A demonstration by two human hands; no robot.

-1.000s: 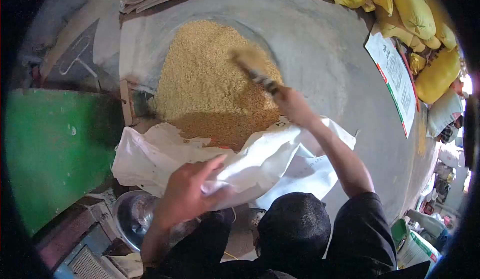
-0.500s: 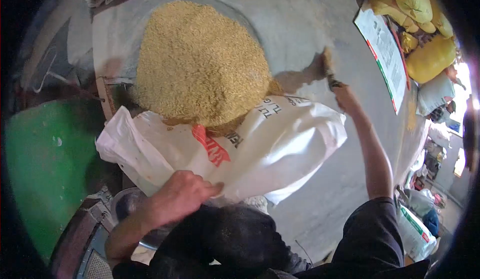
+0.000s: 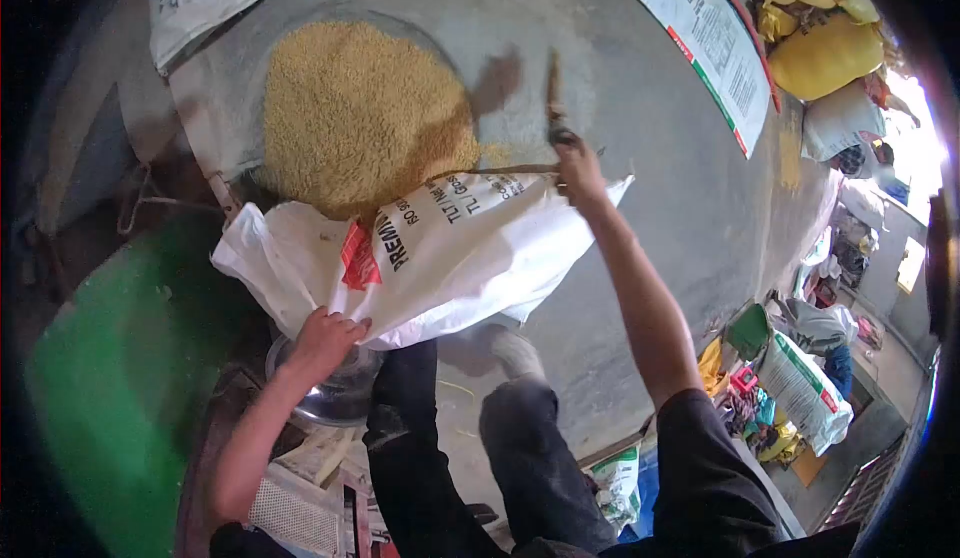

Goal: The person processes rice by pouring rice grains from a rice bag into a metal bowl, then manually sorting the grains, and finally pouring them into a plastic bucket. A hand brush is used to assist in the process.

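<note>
Left hand (image 3: 322,338) gripping white sack (image 3: 450,258), right hand (image 3: 575,163) clutching brush (image 3: 553,98) beside grain (image 3: 360,113)

Concrete floor (image 3: 640,218), grain pile (image 3: 360,118), white sack (image 3: 450,258)

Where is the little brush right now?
In the head view, the brush stands upright in the right hand, right of the grain pile, just above the top edge of the white sack on the grey floor.

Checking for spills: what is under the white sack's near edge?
Below the white sack, near the left hand, a metal bowl pokes out, partly covered. Its contents are hidden. The grain pile lies at the sack's far edge.
</note>
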